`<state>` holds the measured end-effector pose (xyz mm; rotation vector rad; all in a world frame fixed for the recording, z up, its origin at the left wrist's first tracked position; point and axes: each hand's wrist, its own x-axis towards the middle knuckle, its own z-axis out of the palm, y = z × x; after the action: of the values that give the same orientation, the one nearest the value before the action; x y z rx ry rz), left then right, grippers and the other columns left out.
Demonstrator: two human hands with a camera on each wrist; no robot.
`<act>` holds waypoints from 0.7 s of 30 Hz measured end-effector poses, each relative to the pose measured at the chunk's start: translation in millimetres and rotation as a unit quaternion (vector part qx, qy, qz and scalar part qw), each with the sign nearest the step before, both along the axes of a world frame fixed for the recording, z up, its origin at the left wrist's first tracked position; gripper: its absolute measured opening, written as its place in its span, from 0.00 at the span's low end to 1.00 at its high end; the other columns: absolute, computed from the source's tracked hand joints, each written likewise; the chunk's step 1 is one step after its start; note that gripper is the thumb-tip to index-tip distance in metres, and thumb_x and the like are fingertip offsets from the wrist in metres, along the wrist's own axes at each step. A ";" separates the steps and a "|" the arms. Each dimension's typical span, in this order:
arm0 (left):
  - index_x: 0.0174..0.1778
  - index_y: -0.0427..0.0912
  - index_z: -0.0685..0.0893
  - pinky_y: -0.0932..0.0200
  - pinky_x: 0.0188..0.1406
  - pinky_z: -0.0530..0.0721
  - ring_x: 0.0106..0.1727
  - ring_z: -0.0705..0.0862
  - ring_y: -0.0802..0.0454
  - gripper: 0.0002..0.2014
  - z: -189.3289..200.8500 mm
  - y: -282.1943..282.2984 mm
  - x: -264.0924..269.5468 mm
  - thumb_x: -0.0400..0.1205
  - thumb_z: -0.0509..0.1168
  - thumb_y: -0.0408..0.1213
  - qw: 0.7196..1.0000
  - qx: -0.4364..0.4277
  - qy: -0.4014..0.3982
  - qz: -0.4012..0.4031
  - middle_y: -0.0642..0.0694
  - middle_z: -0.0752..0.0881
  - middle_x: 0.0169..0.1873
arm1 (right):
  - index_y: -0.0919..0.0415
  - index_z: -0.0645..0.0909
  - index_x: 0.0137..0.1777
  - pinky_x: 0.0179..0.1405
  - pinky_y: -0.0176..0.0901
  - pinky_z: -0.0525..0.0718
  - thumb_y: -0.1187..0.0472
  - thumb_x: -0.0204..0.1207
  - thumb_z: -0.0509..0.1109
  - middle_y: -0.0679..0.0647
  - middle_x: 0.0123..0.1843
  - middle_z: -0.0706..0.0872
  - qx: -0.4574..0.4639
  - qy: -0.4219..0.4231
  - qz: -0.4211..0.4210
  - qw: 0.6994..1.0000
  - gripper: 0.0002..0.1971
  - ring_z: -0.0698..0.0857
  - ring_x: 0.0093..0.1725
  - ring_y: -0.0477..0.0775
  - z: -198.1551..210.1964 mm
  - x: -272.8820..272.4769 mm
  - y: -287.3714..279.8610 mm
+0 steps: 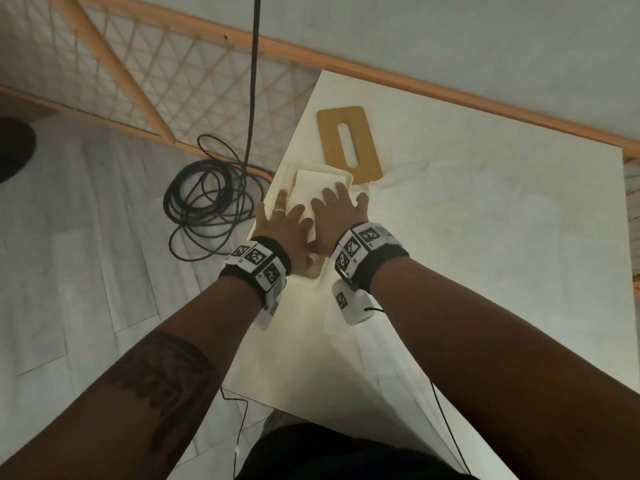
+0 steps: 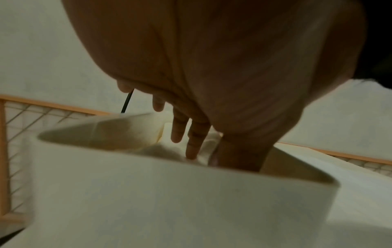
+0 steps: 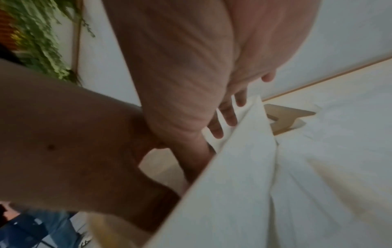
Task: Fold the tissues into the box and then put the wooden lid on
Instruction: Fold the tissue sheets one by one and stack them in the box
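Both forearms reach out over the counter (image 1: 485, 220), each with a marker band at the wrist. At their ends my left hand (image 1: 280, 220) and my right hand (image 1: 337, 209) lie flat side by side on the folded tissues (image 1: 308, 187), fingers spread and straight, pressing the stack down into the box (image 1: 341, 173). Neither grip is clenched round anything; both are released and flat. In the left wrist view my fingers (image 2: 194, 142) reach down inside the box (image 2: 127, 184), past its cream rim, onto the tissues (image 2: 161, 151). In the right wrist view my fingers (image 3: 228, 115) lie on a white fold of tissue, though the picture is blurred.

Just beyond the box, away from me, the wooden lid (image 1: 348, 143) lies flat on the counter with its long slot showing; its near edge is right against the box's far end. The box itself sits at the counter's left edge.

Left of the box, down on the pale floor (image 1: 86, 254), a black cable (image 1: 211, 199) lies coiled. Beyond that stands a wooden frame with netting (image 1: 145, 64), with a pale wall behind.
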<state>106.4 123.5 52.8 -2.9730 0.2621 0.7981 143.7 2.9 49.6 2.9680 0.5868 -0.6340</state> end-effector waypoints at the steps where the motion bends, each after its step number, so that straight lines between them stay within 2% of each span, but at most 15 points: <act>1: 0.84 0.52 0.63 0.19 0.79 0.42 0.88 0.35 0.34 0.41 -2.8 0.3 0.9 0.76 0.64 0.65 1.000 0.008 0.015 0.003 0.48 0.59 0.86 | 0.54 0.61 0.85 0.81 0.75 0.50 0.34 0.71 0.74 0.58 0.88 0.58 -0.008 0.016 0.005 1.000 0.47 0.48 0.89 0.63 -8.4 2.3 -2.8; 3: 0.84 0.51 0.62 0.16 0.77 0.39 0.88 0.33 0.34 0.43 -5.5 -1.8 3.2 0.75 0.64 0.66 0.999 0.022 0.025 0.008 0.47 0.61 0.85 | 0.56 0.55 0.88 0.82 0.76 0.46 0.31 0.66 0.77 0.59 0.89 0.55 -0.026 0.026 0.023 0.999 0.57 0.47 0.90 0.62 -18.0 7.6 -4.8; 5: 0.84 0.50 0.60 0.17 0.77 0.39 0.88 0.35 0.34 0.42 -4.2 -7.0 5.4 0.76 0.62 0.64 0.999 0.027 0.024 0.020 0.46 0.64 0.83 | 0.58 0.50 0.89 0.82 0.76 0.44 0.31 0.64 0.78 0.62 0.90 0.54 -0.034 0.031 0.041 0.998 0.61 0.49 0.90 0.63 -17.6 15.3 -3.8; 7: 0.85 0.49 0.58 0.17 0.78 0.41 0.89 0.40 0.33 0.43 -2.7 -14.1 7.1 0.75 0.60 0.62 0.999 0.032 0.021 0.029 0.46 0.65 0.82 | 0.60 0.50 0.89 0.82 0.76 0.44 0.34 0.67 0.76 0.64 0.89 0.56 -0.043 0.034 0.046 0.997 0.58 0.55 0.88 0.65 -16.2 22.4 -2.7; 9: 0.84 0.49 0.58 0.17 0.78 0.44 0.88 0.44 0.33 0.43 -2.2 -19.7 8.5 0.73 0.62 0.60 0.998 0.040 0.025 0.035 0.46 0.64 0.82 | 0.60 0.51 0.89 0.83 0.76 0.46 0.38 0.73 0.71 0.64 0.88 0.58 -0.064 0.025 0.052 0.996 0.52 0.57 0.86 0.67 -17.1 23.8 -0.3; 12: 0.85 0.50 0.57 0.19 0.79 0.42 0.89 0.41 0.34 0.45 0.8 -24.5 8.4 0.73 0.68 0.57 0.997 0.057 0.043 0.042 0.46 0.63 0.82 | 0.60 0.53 0.88 0.83 0.75 0.48 0.43 0.78 0.66 0.63 0.87 0.58 -0.060 0.035 0.041 0.997 0.43 0.55 0.87 0.67 -17.9 21.6 4.2; 15: 0.84 0.47 0.62 0.21 0.80 0.39 0.89 0.38 0.35 0.38 12.6 -34.1 6.8 0.78 0.67 0.50 0.995 0.081 0.027 0.049 0.44 0.64 0.83 | 0.52 0.56 0.88 0.82 0.71 0.56 0.45 0.80 0.67 0.55 0.89 0.59 0.080 0.032 0.023 0.996 0.39 0.53 0.89 0.59 -11.6 20.7 -14.8; 16: 0.82 0.46 0.65 0.21 0.80 0.42 0.89 0.39 0.35 0.33 18.5 -40.1 6.2 0.80 0.65 0.46 0.995 0.083 0.000 0.056 0.43 0.65 0.82 | 0.49 0.60 0.87 0.81 0.68 0.60 0.44 0.81 0.67 0.51 0.88 0.62 0.155 0.013 0.005 0.988 0.36 0.57 0.88 0.55 -8.8 17.2 -31.5; 17: 0.80 0.46 0.67 0.22 0.80 0.46 0.89 0.43 0.35 0.29 24.4 -47.9 4.8 0.81 0.63 0.43 0.994 0.079 -0.036 0.063 0.42 0.66 0.81 | 0.47 0.67 0.84 0.79 0.63 0.66 0.45 0.81 0.69 0.48 0.85 0.69 0.236 -0.009 -0.029 0.971 0.32 0.65 0.86 0.52 -7.3 10.6 -53.6; 19: 0.75 0.46 0.71 0.30 0.77 0.62 0.84 0.60 0.34 0.24 32.1 -69.9 -0.8 0.81 0.62 0.41 0.991 0.031 -0.121 0.051 0.42 0.72 0.75 | 0.47 0.82 0.71 0.69 0.51 0.81 0.51 0.82 0.70 0.45 0.71 0.86 0.369 -0.067 -0.135 0.917 0.18 0.85 0.68 0.49 -10.8 -8.3 -111.7; 20: 0.72 0.47 0.74 0.37 0.72 0.70 0.77 0.70 0.36 0.21 32.0 -83.8 -4.4 0.81 0.63 0.41 0.987 -0.028 -0.151 0.036 0.43 0.75 0.71 | 0.47 0.86 0.63 0.62 0.46 0.84 0.55 0.82 0.70 0.44 0.63 0.91 0.385 -0.093 -0.204 0.895 0.12 0.89 0.59 0.48 -16.2 -18.3 -144.6; 21: 0.68 0.46 0.76 0.42 0.65 0.75 0.69 0.76 0.39 0.18 29.6 -99.1 -7.5 0.81 0.64 0.42 0.981 -0.111 -0.153 0.028 0.44 0.77 0.67 | 0.47 0.88 0.57 0.56 0.39 0.84 0.58 0.81 0.69 0.44 0.57 0.92 0.371 -0.108 -0.277 0.880 0.09 0.90 0.54 0.49 -20.9 -27.9 -176.2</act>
<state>98.9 24.4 82.4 -3.2668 0.2669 0.3208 115.8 -173.3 28.7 3.8978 -0.1096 -0.0553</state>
